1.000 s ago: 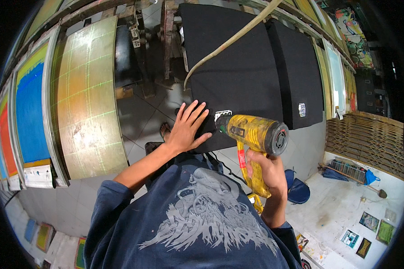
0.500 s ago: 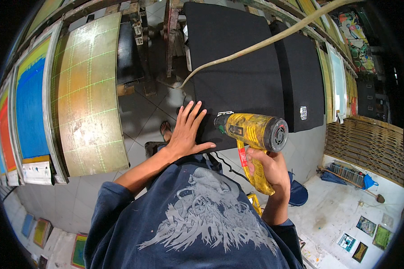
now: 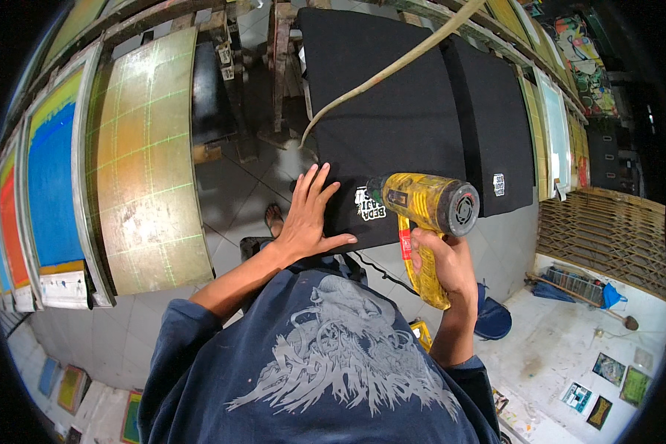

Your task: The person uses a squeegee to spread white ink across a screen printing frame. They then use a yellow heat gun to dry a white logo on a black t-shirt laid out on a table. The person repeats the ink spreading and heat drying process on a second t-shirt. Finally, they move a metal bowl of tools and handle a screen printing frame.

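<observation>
Right hand (image 3: 440, 263) grips the heat gun (image 3: 422, 203), whose barrel lies crosswise, nozzle pointing left at the print (image 3: 370, 205). Left hand (image 3: 311, 214), fingers spread, presses the black cloth (image 3: 392, 126) just left of the print.

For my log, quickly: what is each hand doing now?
Left hand: open, flat on black cloth.
Right hand: closed, holding yellow heat gun.

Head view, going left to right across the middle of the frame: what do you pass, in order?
Blue printing screen → yellow gridded screen → left hand flat on the black cloth → yellow heat gun gripped by the right hand → woven brown panel.
</observation>
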A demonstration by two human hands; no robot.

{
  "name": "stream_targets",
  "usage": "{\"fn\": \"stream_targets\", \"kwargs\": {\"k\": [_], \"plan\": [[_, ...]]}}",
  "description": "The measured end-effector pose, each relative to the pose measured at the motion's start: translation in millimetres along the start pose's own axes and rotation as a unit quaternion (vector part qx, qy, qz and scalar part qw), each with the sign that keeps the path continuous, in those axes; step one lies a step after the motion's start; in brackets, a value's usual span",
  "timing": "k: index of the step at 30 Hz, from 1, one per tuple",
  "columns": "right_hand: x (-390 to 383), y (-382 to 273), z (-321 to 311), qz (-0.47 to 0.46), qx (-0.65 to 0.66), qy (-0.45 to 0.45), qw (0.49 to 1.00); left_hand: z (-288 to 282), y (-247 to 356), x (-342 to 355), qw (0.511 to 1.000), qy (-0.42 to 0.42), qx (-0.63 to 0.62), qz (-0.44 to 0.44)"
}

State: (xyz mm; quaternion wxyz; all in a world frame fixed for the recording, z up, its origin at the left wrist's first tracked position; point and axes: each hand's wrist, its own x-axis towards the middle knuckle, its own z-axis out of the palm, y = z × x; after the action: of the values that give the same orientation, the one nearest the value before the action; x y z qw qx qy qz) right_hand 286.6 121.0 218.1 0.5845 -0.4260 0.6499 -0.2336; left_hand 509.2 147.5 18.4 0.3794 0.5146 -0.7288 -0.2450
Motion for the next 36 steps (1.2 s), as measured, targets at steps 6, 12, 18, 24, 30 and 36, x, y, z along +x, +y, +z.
{"fn": "stream_targets", "kwargs": {"k": [6, 12, 18, 24, 30, 36], "plan": [[-5, -5, -4, 0.024, 0.001, -0.009, 1.0, 2, -3, 0, 1.0, -0.004, 0.008, 0.011], [-3, -5, -3, 0.011, -0.014, -0.029, 0.999, 4, -8, -1, 0.998, 0.054, 0.014, 0.024], [-9, -5, -3, 0.014, -0.031, 0.02, 0.999, -7, 0, 7, 0.984, 0.168, -0.058, -0.023], [-8, 0, -9, 0.03, 0.003, -0.03, 0.999, 4, -15, 3, 0.983, 0.158, -0.096, 0.016], [1, 8, -7, -0.005, -0.002, 0.034, 0.999, 8, -8, 6, 0.983, 0.121, -0.133, -0.034], [-4, 5, -11, 0.014, 0.011, 0.027, 0.999, 3, -16, 3, 0.992, 0.108, -0.063, 0.033]]}}
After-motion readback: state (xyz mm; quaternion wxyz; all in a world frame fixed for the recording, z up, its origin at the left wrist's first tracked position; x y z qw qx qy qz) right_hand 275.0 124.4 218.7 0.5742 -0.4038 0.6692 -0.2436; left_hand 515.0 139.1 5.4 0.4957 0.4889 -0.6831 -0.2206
